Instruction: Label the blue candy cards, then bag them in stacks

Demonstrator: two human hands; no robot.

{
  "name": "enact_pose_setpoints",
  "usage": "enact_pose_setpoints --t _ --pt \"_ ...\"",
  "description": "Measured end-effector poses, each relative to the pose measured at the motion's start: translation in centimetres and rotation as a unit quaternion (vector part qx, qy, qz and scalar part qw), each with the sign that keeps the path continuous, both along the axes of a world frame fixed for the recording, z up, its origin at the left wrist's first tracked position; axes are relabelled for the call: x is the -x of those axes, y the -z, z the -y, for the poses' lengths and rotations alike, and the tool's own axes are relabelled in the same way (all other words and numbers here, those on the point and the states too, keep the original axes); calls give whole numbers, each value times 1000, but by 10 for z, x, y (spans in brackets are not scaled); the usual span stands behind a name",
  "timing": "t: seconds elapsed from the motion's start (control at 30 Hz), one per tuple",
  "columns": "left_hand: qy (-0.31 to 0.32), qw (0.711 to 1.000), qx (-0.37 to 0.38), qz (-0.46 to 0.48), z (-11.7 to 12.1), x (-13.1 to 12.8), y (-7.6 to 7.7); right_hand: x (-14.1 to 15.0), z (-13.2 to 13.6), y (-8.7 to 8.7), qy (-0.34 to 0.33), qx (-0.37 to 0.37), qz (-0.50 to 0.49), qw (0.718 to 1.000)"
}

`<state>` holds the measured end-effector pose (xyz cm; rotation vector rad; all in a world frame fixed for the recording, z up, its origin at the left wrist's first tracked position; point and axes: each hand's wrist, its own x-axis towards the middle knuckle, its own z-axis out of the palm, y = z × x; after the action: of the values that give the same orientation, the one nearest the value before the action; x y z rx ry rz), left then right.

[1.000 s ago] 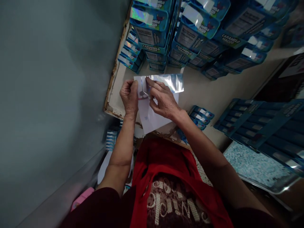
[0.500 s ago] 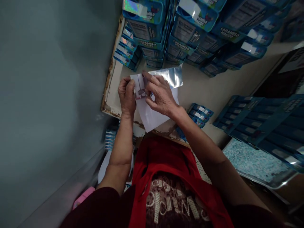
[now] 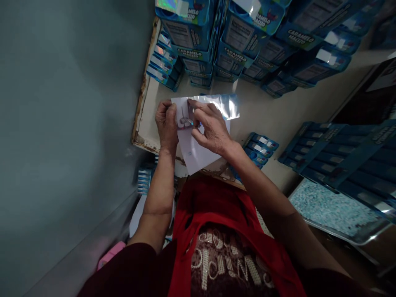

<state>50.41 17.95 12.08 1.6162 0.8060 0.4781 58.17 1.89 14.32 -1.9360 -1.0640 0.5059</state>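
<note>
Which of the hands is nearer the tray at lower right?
The right. The right hand is over the papers, left of the tray; the left hand is farther left, holding the papers' left edge.

Your white paper sheet (image 3: 199, 154) is tilted, low corner overlapping the bench's (image 3: 272, 111) near edge in view; faint small mark nr that corner, rest of visible face plain. Shiny silver foil strip (image 3: 230, 106) runs along its top, R end sticking out past the sheet, lightly creased, w/ bluish tint. L end of the top, btwn your L hand (image 3: 167, 123) & R hand (image 3: 213, 128), is whitish w/ a dark grey shape, print or reflection unclear.
</note>
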Motion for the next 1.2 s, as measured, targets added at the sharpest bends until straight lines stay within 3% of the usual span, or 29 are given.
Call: enact_pose_setpoints --t 0.23,0.33,0.47,0.53,0.6,0.67,0.73,0.8,0.87,0.9,0.97,1.2 --pt "6 1000 -3 19 -15 -6 11 4 16 -19 51 -48 -109 992" --pt "22 999 17 20 -36 -14 25 11 34 -27 106 -90 -196 971" --pt "22 997 42 -65 -61 -22 36 22 57 -24 167 -83 -326 927" --pt "-40 995 -38 -77 -58 -19 29 29 66 -19 198 -100 -404 887" --pt "-95 979 -170 -56 -40 -8 12 35 76 -16 230 -130 -463 846" --pt "-70 968 -234 -48 -7 7 -11 41 87 -17 253 -154 -497 816" --pt "20 987 -139 -79 32 24 -34 45 99 -21 266 -171 -514 797" --pt "99 986 62 -121 69 37 -49 48 113 -24 275 -178 -521 788" --pt "150 946 244 -150 96 43 -56 51 125 -25 283 -183 -521 785" --pt "165 925 301 -161 106 44 -56 52 131 -25 285 -187 -522 782" --pt "175 902 353 -176 118 41 -52 55 140 -22 289 -200 -529 772" --pt "187 899 339 -205 141 30 -30 73 183 -18 365 -143 -503 770"
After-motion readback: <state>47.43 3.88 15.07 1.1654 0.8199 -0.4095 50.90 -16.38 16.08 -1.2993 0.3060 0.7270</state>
